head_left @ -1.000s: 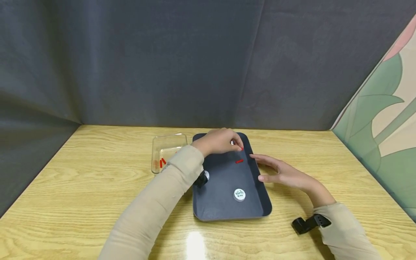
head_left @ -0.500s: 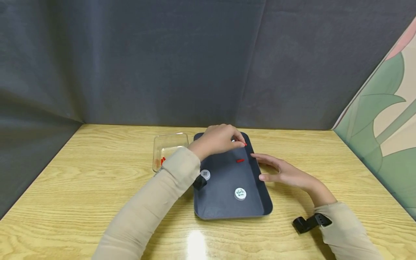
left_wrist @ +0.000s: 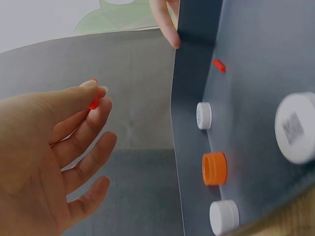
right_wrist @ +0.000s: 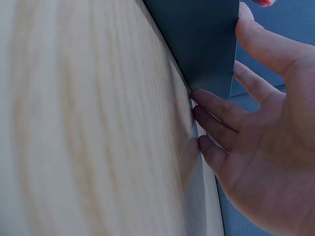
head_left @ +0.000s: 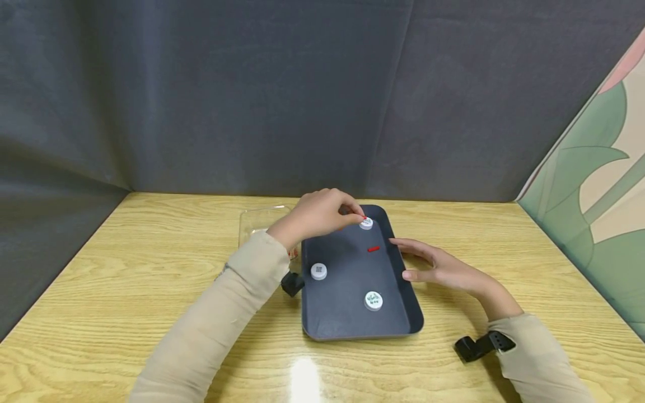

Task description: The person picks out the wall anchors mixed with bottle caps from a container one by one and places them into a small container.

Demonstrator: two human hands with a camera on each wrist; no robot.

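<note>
My left hand [head_left: 321,214] pinches a small red stick [left_wrist: 93,102] between thumb and forefinger, held above the far part of the dark grey tray [head_left: 342,319]. A second red stick [head_left: 373,248] lies on the tray floor. Several bottle caps are in the tray: white ones such as the far cap [head_left: 366,223], the left cap [head_left: 318,271] and the near cap [head_left: 373,301], plus an orange cap [left_wrist: 214,168] in the left wrist view, hidden in the head view. My right hand [head_left: 445,270], fingers extended, touches the tray's right wall.
A clear plastic box [head_left: 264,212] stands left of the tray, partly hidden by the left arm, with a little red showing inside. Dark grey curtain [head_left: 302,101] closes off the back of the wooden table [head_left: 121,268]. A patterned panel [head_left: 594,224] stands at the right.
The left hand, still pinching the red stick, has moved left from the tray's far right edge, uncovering the far white cap. The right hand stays in place.
</note>
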